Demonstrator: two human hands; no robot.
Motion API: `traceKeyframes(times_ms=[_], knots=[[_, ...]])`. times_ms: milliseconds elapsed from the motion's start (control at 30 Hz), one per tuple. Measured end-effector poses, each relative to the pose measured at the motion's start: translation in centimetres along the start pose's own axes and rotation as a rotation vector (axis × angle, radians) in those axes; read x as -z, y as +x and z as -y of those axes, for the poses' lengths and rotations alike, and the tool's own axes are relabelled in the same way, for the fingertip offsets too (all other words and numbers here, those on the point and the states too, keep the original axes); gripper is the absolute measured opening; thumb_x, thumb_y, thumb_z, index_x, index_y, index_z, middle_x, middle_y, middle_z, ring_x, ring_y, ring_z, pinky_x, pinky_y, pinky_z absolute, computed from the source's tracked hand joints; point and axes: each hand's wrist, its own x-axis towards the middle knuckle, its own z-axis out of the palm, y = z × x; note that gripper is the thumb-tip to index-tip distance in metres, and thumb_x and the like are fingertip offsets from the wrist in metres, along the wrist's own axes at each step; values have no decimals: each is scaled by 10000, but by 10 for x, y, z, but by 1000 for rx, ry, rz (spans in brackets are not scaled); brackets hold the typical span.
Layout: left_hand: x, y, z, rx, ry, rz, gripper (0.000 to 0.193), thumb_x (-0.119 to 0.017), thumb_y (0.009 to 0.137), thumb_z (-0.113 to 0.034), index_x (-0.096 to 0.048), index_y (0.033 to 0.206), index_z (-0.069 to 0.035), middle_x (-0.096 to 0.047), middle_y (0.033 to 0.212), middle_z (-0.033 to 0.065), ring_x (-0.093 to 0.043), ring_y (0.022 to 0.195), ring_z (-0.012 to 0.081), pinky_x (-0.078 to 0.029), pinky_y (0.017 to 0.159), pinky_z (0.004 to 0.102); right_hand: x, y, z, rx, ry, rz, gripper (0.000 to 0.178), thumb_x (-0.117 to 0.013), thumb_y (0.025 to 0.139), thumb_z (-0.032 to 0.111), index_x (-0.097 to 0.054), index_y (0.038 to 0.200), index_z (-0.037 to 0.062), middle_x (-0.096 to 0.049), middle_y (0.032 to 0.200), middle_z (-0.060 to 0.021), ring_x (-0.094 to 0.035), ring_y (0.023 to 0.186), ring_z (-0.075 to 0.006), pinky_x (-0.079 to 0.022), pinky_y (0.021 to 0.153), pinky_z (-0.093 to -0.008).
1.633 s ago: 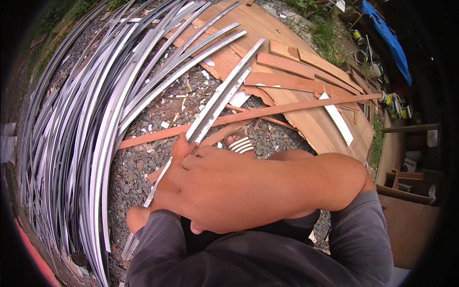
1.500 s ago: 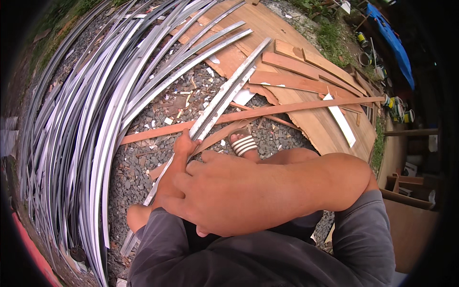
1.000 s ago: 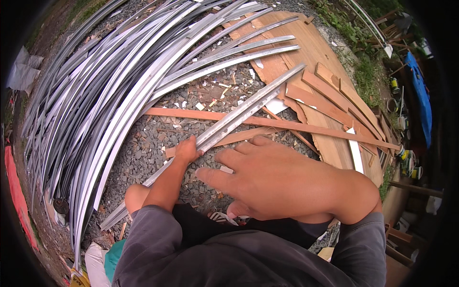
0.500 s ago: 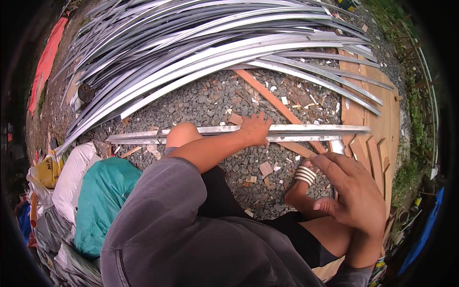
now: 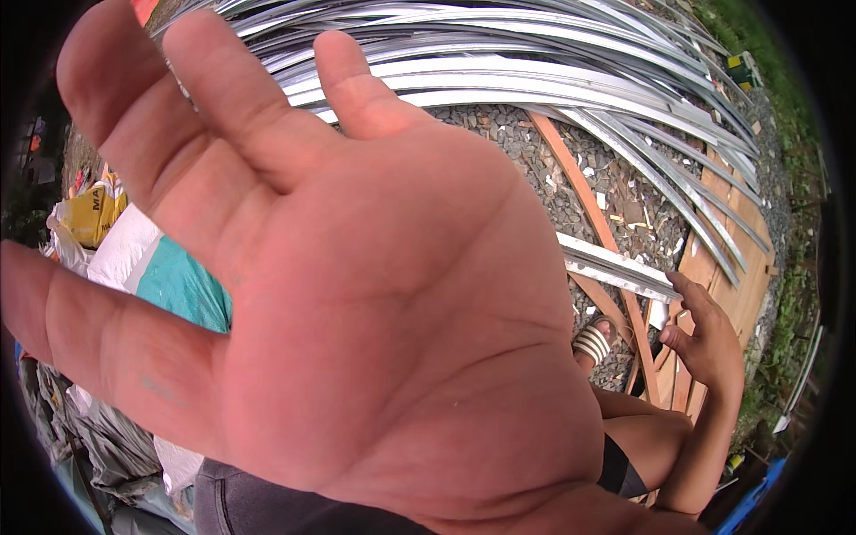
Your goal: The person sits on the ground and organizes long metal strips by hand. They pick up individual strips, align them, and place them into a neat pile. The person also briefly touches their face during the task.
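Note:
My left hand (image 5: 401, 294) is raised close to the camera, palm toward me and fingers spread. It holds nothing and hides much of the scene. Farther off at the right, my right hand (image 5: 711, 346) has its thumb and fingers apart with nothing seen between them. Its fingertips are by the right end of a pair of silvery metal channels (image 5: 615, 269) lying over the gravel; whether they touch cannot be told. The left part of these channels is behind my left hand.
Long metal channels (image 5: 499, 82) lie piled at the far side. A reddish wooden strip (image 5: 575, 174) crosses the gravel. Wooden boards (image 5: 740, 223) lie at the right, near my sandalled foot (image 5: 593, 341). White, yellow and teal sacks (image 5: 183, 276) stand at the left.
My left hand has come off the metal channels and up toward the camera, palm turned to me. My right hand now appears farther from the camera, beside the channels' end. The view has shifted.

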Motion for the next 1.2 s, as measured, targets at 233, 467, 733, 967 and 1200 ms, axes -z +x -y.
traceKeyframes(times_ms=[233, 467, 733, 967, 1200], knots=[[32, -19, -16, 91, -103, 41, 799, -817, 804, -404, -400, 1352, 3, -420, 1302, 224, -439, 1219, 383, -355, 1036, 473, -14, 21, -19, -43, 82, 116, 820, -795, 781, 475, -519, 1437, 68, -647, 1289, -205, -643, 1103, -392, -499, 969, -460], [29, -18, -2, 135, -158, 37, 754, -825, 793, -421, -438, 1295, -13, -433, 1253, 201, -450, 1178, 362, -364, 1000, 460, -19, 26, -34, -108, 36, 89, 790, -818, 784, 379, -512, 1455, 97, -671, 1252, -193, -654, 1077, -366, -522, 919, -456], [29, -46, -1, 182, -208, 25, 704, -835, 780, -440, -480, 1230, -30, -449, 1196, 176, -463, 1130, 337, -374, 959, 445, -20, 23, -39, -188, 44, 118, 749, -806, 807, 370, -515, 1456, 135, -682, 1220, -198, -655, 1063, -366, -522, 922, -451], [18, -48, 11, 240, -238, 40, 662, -843, 769, -457, -518, 1173, -45, -462, 1146, 153, -474, 1088, 316, -382, 923, 432, -21, 14, -42, -243, 46, 103, 725, -795, 837, 371, -510, 1469, 157, -687, 1240, -180, -655, 1034, -340, -526, 907, -442], [13, -59, 12, 274, -280, 46, 622, -851, 758, -473, -555, 1116, -60, -475, 1096, 131, -485, 1047, 295, -391, 887, 419, -23, 7, -46, -250, 42, 62, 687, -776, 860, 352, -516, 1468, 169, -680, 1273, -170, -660, 1056, -361, -525, 927, -448]])
